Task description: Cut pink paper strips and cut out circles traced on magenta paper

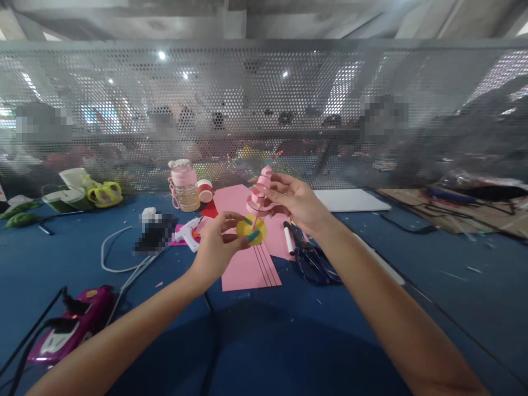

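Note:
My left hand (216, 245) pinches the rim of a yellow disc (259, 225) between thumb and fingers. Teal patches show on the disc where those fingertips are. Above it, my right hand (300, 202) grips a pink tiered craft piece (265, 180), stacked like a small tower on a round base. A thin pink stick (253, 221) runs down from that base to the disc; whether it is fixed there I cannot tell. Beneath both hands lie pink foam or card sheets (243, 272), the nearest marked with several dark lines. The right fingertips are partly hidden behind the tower.
A white glue gun (188, 235) and a pink-topped bottle (184, 187) stand left of the sheets. Nearer left is a purple power strip (80, 324) with cables. A marker (288, 238) and a dark blue bundle (311, 264) lie right. Perforated metal screen (256, 110) behind.

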The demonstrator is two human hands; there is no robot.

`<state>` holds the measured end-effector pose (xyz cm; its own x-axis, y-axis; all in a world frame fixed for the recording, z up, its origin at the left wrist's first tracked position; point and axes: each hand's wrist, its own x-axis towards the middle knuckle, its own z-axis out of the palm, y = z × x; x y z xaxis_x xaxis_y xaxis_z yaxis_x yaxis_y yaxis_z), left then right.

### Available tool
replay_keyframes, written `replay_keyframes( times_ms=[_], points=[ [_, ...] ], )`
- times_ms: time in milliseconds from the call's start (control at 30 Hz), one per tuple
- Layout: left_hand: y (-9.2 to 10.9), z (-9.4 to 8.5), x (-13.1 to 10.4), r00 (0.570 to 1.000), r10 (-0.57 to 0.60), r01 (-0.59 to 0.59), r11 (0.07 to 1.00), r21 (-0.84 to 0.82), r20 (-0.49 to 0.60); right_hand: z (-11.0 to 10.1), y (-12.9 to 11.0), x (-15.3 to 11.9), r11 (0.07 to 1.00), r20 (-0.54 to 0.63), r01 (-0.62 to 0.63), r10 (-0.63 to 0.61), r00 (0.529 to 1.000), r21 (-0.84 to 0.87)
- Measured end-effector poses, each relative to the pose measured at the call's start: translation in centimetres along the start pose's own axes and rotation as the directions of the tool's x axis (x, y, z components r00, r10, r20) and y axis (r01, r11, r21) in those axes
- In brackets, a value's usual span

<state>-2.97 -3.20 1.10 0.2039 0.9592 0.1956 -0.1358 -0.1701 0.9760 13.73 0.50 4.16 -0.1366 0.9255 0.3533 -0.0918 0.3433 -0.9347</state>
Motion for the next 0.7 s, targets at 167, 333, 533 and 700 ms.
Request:
replay_keyframes(
  times_ms=[167,333,533,700],
  points=[
    [-0.4,-0.5,0.4,0.999,0.04,-0.04,0.999,0.009,-0.034,-0.6,0.3,0.5,0.966,-0.157,0.138,-0.174,0.972,-0.218],
    [-0.7,-1.0,0.9,0.984,0.127,-0.123,0.992,0.035,-0.127,-0.6,-1.2,-0.2,0.903,-0.327,0.127,-0.276,0.904,-0.41],
    [-0.4,-1.0,0.9,0.961,0.187,-0.195,0.981,-0.016,-0.203,1.9,-1.9,-2.1,0.911,0.053,0.062,-0.044,0.998,-0.407],
    [-0.9,-1.3,1.1,0.967,0.163,-0.174,0.984,-0.037,-0.196,3.0,-0.5,-1.7,0.935,-0.021,0.085,-0.098,0.995,-0.346]
  ],
)
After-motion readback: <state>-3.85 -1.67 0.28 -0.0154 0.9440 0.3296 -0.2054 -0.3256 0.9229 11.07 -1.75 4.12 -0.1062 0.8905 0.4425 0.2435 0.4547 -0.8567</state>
